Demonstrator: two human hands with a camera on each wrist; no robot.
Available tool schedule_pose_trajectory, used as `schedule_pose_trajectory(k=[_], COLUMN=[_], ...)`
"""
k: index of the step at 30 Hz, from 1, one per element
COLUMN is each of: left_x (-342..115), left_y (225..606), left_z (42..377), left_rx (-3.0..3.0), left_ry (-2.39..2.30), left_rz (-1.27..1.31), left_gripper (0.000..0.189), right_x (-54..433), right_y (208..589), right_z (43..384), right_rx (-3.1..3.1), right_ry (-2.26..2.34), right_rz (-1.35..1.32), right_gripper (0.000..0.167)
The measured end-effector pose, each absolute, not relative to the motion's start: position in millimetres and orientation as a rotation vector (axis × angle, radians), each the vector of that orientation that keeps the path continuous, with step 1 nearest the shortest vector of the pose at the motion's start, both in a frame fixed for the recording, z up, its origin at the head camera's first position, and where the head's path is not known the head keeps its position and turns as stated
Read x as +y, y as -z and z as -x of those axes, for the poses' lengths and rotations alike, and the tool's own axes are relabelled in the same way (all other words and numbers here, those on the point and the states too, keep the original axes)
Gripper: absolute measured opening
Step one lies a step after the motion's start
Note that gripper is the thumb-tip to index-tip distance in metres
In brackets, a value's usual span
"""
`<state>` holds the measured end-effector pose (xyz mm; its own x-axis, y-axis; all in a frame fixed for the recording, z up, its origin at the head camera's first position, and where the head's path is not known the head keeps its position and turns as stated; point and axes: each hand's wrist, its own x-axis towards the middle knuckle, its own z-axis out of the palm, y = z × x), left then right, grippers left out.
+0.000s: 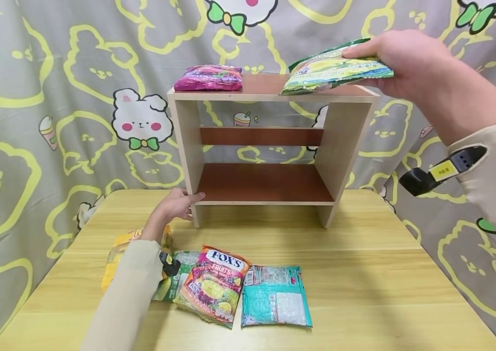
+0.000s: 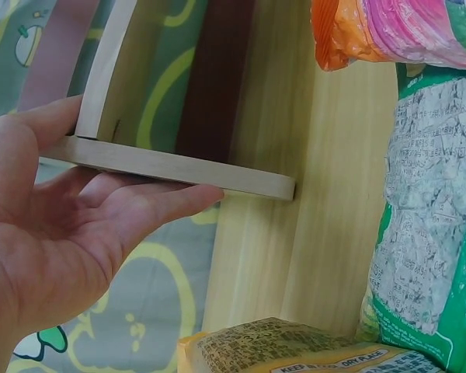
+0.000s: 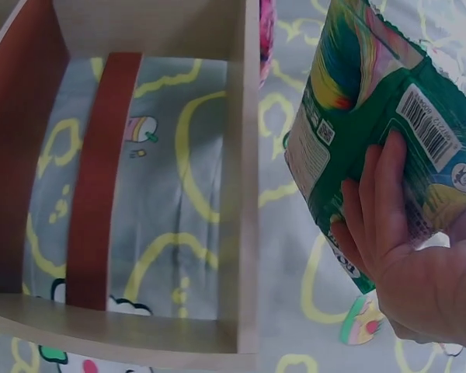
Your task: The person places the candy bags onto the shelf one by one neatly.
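Over the right end of the shelf's top board, my right hand holds a green and yellow candy bag, thumb on its upper face. The right wrist view shows the fingers spread under the bag's barcoded green back. My left hand grips the left side panel of the small wooden shelf low down. In the left wrist view, the thumb of the left hand hooks the panel's edge and its fingers lie along the outer face. A purple candy bag lies on the top board's left end.
Before the shelf lie a Fox's fruit candy bag, a teal bag, a green bag partly beneath the Fox's one, and a yellow bag partly behind my left forearm. A patterned curtain hangs behind the table.
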<state>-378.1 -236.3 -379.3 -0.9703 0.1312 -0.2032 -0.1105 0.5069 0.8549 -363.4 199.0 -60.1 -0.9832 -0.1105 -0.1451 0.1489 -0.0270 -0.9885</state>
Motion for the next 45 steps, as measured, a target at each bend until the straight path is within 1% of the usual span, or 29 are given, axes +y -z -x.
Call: schedule_pose_trajectory(k=[1, 3, 8, 11, 21, 23, 27, 32, 35, 37, 38, 39, 41, 43, 45], left_x=[-237, -237, -238, -238, -237, -237, -237, -236, -236, -235, -235, -234, -234, -235, -235], left_y=[379, 381, 384, 384, 382, 382, 382, 382, 383, 382, 382, 382, 382, 383, 383], left_z=[378, 379, 380, 379, 377, 377, 377, 377, 377, 376, 376, 375, 375, 376, 376], left_rx=[2.512, 2.503, 2.48, 2.488, 2.507, 2.506, 2.509, 2.497, 2.491, 2.489, 2.489, 2.486, 2.484, 2.486, 2.493], left_ry=[-1.446, -1.456, -1.492, -1.488, -1.463, -1.467, -1.463, -1.483, -1.489, -1.49, -1.488, -1.491, -1.495, -1.496, -1.488], left_rz=[-0.02, -0.014, 0.004, 0.003, 0.011, 0.012, 0.009, 0.01, 0.018, 0.017, 0.016, 0.016, 0.014, 0.017, 0.018], left_gripper=[0.067, 0.066, 0.063, 0.064, 0.065, 0.065, 0.065, 0.066, 0.065, 0.065, 0.065, 0.065, 0.065, 0.065, 0.065], right_x=[200, 202, 202, 201, 203, 203, 201, 197, 195, 194, 194, 193, 192, 191, 191], right_y=[62, 67, 77, 80, 86, 85, 84, 85, 87, 89, 90, 91, 94, 96, 98], right_z=[366, 370, 376, 377, 382, 381, 378, 373, 373, 372, 370, 367, 361, 354, 349], right_rx=[2.009, 1.946, 1.891, 1.834, 1.658, 1.625, 1.592, 1.779, 1.882, 1.962, 2.048, 2.192, 2.543, 2.858, 3.043], right_ry=[2.162, 2.206, 2.261, 2.284, 2.346, 2.361, 2.401, 2.355, 2.286, 2.231, 2.179, 2.088, 1.801, 1.43, 1.118], right_rz=[-0.052, -0.064, -0.092, -0.115, -0.11, -0.127, -0.161, -0.139, -0.124, -0.121, -0.11, -0.094, -0.084, -0.086, -0.099], right_gripper=[0.067, 0.057, 0.025, 0.022, 0.031, 0.035, 0.055, 0.085, 0.094, 0.096, 0.094, 0.088, 0.083, 0.086, 0.086])
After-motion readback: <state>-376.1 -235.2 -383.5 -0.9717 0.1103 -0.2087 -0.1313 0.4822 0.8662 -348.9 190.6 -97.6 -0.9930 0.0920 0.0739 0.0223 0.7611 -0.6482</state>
